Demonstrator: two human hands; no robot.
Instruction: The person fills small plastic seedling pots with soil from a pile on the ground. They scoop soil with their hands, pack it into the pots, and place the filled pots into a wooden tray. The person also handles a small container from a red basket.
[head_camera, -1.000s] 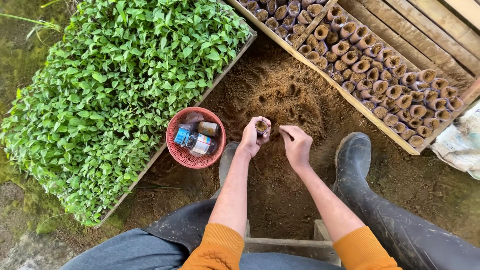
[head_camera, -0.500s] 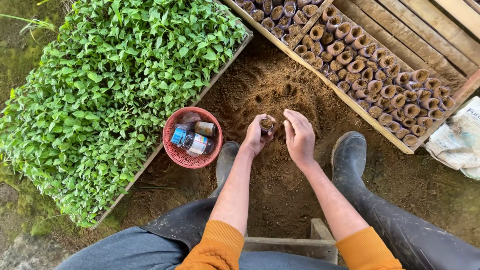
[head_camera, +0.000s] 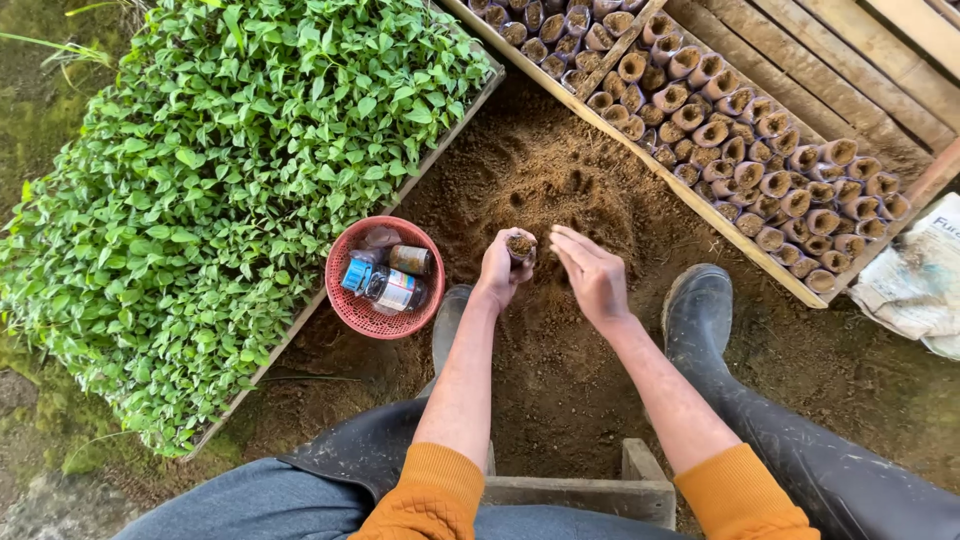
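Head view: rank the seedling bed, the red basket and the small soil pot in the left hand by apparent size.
1. Seedling bed, by far the largest.
2. Red basket.
3. Small soil pot, smallest, held in the left hand.

— Was the light strong there?
— No, it was soft daylight, even, with only weak shadows on the soil (head_camera: 560, 180).
— And the sharpness?
— Good in the middle; the seedling leaves (head_camera: 230, 170) bent slightly near the edges, without glare.

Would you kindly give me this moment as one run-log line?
left hand: grips small soil-filled pot | right hand: open, beside pot, fingers spread | below: loose soil heap | left side: red basket of bottles
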